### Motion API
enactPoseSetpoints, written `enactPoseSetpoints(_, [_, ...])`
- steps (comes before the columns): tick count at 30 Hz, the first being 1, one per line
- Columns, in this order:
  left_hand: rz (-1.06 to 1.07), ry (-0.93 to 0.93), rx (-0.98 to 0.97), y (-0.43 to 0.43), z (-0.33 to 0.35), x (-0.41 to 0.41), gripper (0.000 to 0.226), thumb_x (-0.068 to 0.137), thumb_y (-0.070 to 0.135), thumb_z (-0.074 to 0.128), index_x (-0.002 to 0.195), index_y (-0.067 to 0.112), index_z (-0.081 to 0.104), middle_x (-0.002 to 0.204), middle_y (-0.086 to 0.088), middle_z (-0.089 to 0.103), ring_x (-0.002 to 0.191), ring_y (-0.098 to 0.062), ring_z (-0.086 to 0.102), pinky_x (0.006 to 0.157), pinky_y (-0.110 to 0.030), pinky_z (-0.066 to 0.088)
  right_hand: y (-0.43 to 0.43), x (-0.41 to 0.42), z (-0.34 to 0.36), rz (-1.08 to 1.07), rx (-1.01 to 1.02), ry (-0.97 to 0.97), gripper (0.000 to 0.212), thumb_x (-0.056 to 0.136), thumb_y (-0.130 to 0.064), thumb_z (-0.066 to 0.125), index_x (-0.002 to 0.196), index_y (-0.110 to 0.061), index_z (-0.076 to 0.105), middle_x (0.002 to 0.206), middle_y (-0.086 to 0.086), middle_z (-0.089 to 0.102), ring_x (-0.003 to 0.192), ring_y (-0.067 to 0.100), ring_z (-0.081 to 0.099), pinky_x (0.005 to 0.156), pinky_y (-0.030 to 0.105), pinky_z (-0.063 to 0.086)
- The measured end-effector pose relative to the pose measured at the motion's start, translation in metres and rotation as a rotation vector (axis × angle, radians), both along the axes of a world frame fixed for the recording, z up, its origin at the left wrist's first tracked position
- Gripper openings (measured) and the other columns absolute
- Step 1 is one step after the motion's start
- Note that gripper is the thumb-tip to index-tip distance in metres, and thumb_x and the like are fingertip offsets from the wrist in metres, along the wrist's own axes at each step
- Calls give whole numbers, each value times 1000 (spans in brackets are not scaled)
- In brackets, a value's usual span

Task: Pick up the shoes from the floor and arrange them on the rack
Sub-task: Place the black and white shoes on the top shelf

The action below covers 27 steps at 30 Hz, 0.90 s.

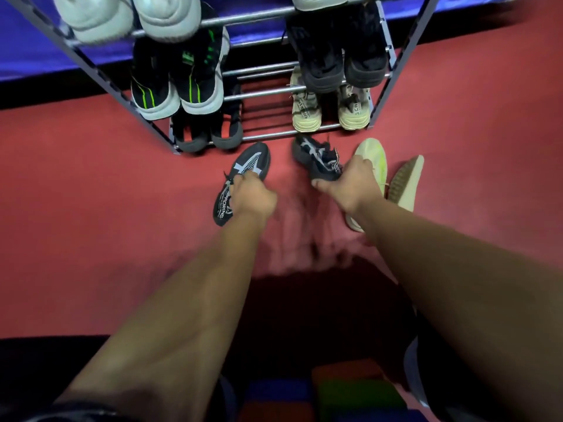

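Currently, the scene reads as follows.
Left hand (250, 194): arm extended forward and down, knuckles up; grip closed around the collar and laces of the left dark sneaker (242, 181).
Left dark sneaker: toe points toward the rack (268, 92), just in front of its lowest bar; whether the sole touches the floor (91, 184) cannot be told.
Right hand (350, 184): arm extended forward, wrist bent; grip pinched on the heel opening of the right dark sneaker (315, 156).
Right dark sneaker: tilted, toe near the lowest bar.
Pale yellow shoes (384, 175): on the floor just right of the right hand, one upright and partly hidden by the wrist, the other tipped with its sole showing.
Rack: metal bars in tiers; holds black-and-green sneakers (179, 77), black shoes (341, 53), beige sneakers (329, 111), black pair (210, 132) and white shoes (128, 16).
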<state>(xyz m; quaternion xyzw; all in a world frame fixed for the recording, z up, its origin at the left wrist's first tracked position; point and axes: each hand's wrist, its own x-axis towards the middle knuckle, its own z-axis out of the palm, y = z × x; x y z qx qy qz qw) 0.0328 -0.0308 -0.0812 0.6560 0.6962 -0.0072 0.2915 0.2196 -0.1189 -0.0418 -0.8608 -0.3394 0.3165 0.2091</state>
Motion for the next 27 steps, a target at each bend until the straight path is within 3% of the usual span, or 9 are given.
enactPoseSetpoints(2, [41,69,-28,-4,-13,-22,54,84,19,63,136,5,56,142,-20,50,133,-43,46,114,-47,39,-9,-11,-9,61,-85,-6,74,82,-32,88,136,1,50,135,20,48,121,37,56,104,35,44])
enactPoseSetpoints(5, [13,160,-5,-16,-29,-50,58,82,21,69,135,2,52,142,-19,47,130,-42,45,109,-48,42,-19,-24,-25,156,-219,-20,58,88,-13,74,135,7,46,138,24,46,128,39,51,107,34,39])
enactPoseSetpoints(10, [-30,212,221,-17,-46,-71,56,79,20,71,129,2,52,138,-19,49,121,-43,49,99,-51,45,-13,-30,-38,188,-273,-15,66,89,-25,75,142,-1,43,140,22,42,118,42,59,107,42,48])
enactPoseSetpoints(15, [64,87,-21,0,-56,-80,105,75,39,89,155,3,31,151,-20,42,136,-44,43,117,-49,35,4,-32,-48,223,-316,27,84,87,-41,73,159,-25,33,147,19,38,122,43,60,109,47,49])
enactPoseSetpoints(17, [38,105,-56,4,-57,-83,105,72,44,91,151,3,35,148,-20,44,136,-42,42,118,-47,34,10,-35,-54,224,-327,14,90,87,-45,73,163,-30,27,150,20,36,126,45,57,111,47,47])
enactPoseSetpoints(21, [-10,149,-135,7,-54,-74,95,73,54,88,139,5,41,142,-17,47,134,-39,48,112,-48,42,22,-37,-69,171,-308,-68,104,84,-52,77,165,-21,19,152,24,36,134,47,48,115,50,41])
enactPoseSetpoints(24, [-24,165,-163,-3,-57,-56,100,77,55,85,146,2,35,146,-18,42,136,-38,45,114,-44,39,30,-35,-80,140,-325,-86,126,82,-60,80,169,-13,3,159,22,32,143,44,42,120,51,37])
enactPoseSetpoints(27, [-20,171,-123,-8,-63,-45,119,78,58,83,159,-1,18,155,-17,33,141,-37,39,116,-45,37,34,-35,-88,148,-357,-97,138,77,-71,81,170,-18,-6,162,19,28,146,41,40,120,51,36])
